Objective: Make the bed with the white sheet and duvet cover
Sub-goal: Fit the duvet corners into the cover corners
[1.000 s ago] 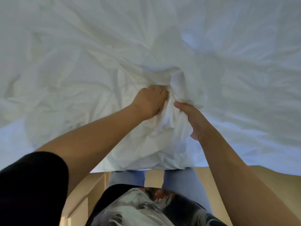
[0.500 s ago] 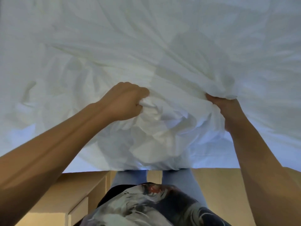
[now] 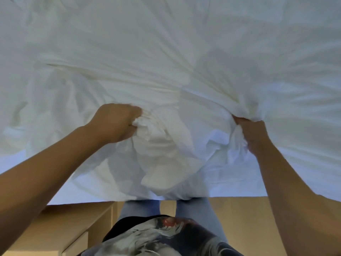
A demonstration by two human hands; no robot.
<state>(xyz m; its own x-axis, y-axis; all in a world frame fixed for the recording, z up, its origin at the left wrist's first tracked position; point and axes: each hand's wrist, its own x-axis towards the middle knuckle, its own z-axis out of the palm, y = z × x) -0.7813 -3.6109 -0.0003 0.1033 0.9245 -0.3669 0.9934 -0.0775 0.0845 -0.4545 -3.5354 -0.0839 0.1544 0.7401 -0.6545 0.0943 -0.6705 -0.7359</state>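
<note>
White fabric covers the whole bed and fills most of the head view, heavily creased. I cannot tell the sheet from the duvet cover. My left hand grips a bunched fold of the fabric left of centre. My right hand grips another fold at the right. Between the two hands a loose wad of cloth sags toward the bed's near edge. Creases fan out across the bed from both grips.
The bed's near edge runs across the lower part of the view. A light wooden bedside unit stands at the lower left beside my legs. Wooden flooring shows at the lower right.
My hands started close together on one bunch of fabric at the centre. They have moved apart, left hand leftward and right hand rightward, spreading the cloth between them.
</note>
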